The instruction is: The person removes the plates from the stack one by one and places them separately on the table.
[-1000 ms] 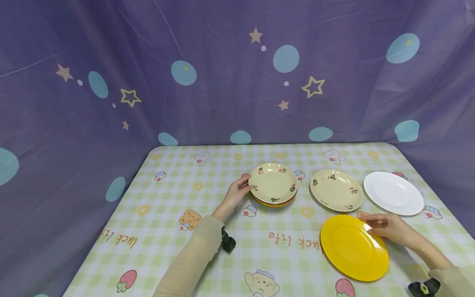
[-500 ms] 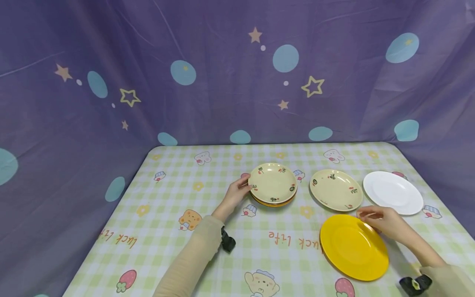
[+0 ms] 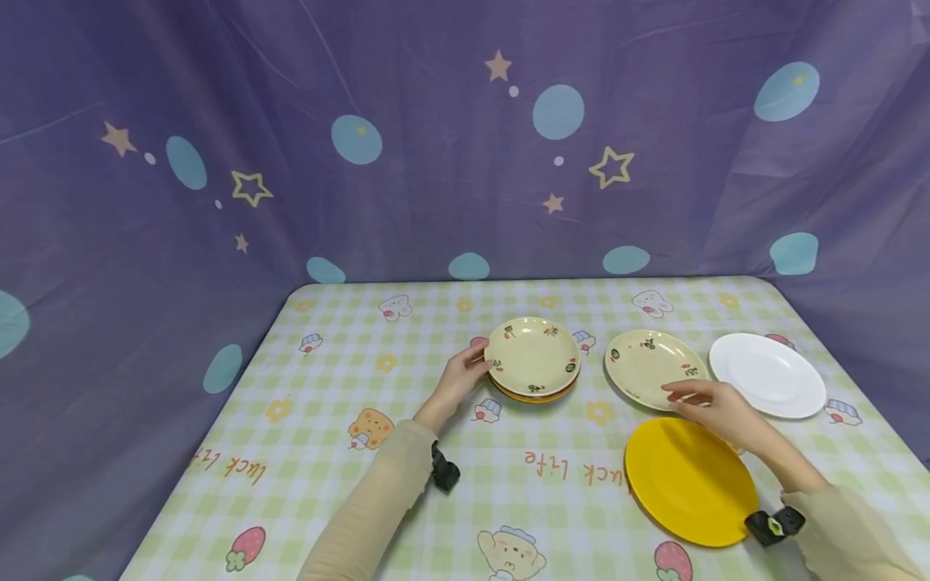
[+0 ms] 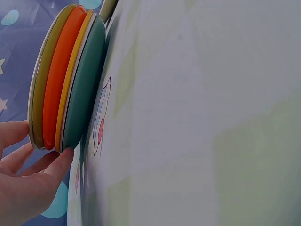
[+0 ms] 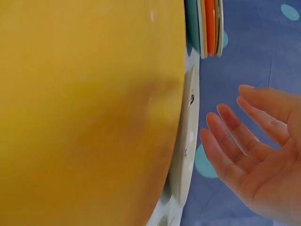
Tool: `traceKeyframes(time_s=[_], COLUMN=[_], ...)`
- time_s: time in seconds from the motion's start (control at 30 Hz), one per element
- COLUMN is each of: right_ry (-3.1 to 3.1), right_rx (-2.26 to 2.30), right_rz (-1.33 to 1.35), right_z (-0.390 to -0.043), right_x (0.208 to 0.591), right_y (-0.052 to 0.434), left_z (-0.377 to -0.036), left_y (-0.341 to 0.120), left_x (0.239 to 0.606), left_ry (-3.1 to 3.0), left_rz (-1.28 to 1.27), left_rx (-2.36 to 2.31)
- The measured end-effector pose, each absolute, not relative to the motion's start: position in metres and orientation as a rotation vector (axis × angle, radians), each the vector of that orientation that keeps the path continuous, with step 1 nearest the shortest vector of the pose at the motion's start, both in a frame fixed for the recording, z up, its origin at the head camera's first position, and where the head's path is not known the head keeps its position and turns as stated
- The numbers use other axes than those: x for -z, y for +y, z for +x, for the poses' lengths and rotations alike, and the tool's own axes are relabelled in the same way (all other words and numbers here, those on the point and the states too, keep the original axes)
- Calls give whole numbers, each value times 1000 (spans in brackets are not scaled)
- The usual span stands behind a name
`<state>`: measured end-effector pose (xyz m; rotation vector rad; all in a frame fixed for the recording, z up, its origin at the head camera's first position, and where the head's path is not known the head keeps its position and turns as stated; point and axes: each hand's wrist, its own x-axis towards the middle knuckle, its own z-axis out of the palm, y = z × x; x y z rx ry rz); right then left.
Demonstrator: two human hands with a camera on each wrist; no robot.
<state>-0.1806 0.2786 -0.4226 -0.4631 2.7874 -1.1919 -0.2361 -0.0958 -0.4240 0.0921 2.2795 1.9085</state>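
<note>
My left hand (image 3: 459, 381) grips the left edge of a stack of plates. In the left wrist view its fingertips touch the rims, from the cream top plate (image 4: 41, 70) down to the teal bottom plate (image 4: 87, 84). An orange plate (image 4: 59, 80) and a thinner yellow one lie between. In the head view the top cream plate (image 3: 533, 355) has small printed pictures. My right hand (image 3: 719, 411) holds nothing, its fingers loosely bent over the near edge of a second cream plate (image 3: 647, 363); contact cannot be told. Its wrist passes over a yellow plate (image 3: 683, 484).
A white plate (image 3: 766, 375) lies at the right, beside the second cream plate. Under everything is a green checked tablecloth (image 3: 349, 516) with cartoon prints. A purple curtain (image 3: 436, 210) hangs behind the table.
My right hand has left the yellow plate's far right rim and moved forward and left to the second cream plate. The left hand and the stack have stayed put.
</note>
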Motion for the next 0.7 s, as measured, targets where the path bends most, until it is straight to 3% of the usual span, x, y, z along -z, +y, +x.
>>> traceKeyframes(time_s=[0.43,0.7], right_ry=[2805,2732], right_rx=[1257,1321], right_rz=[-670,-645], right_z=[-208,-223], right_x=[416,417], right_y=[235,213], left_z=[-233,-235], left_y=[-96,-95], left_x=[420,420], left_ry=[2303,2308], left_rz=[91,85], left_rx=[-1889,-1885])
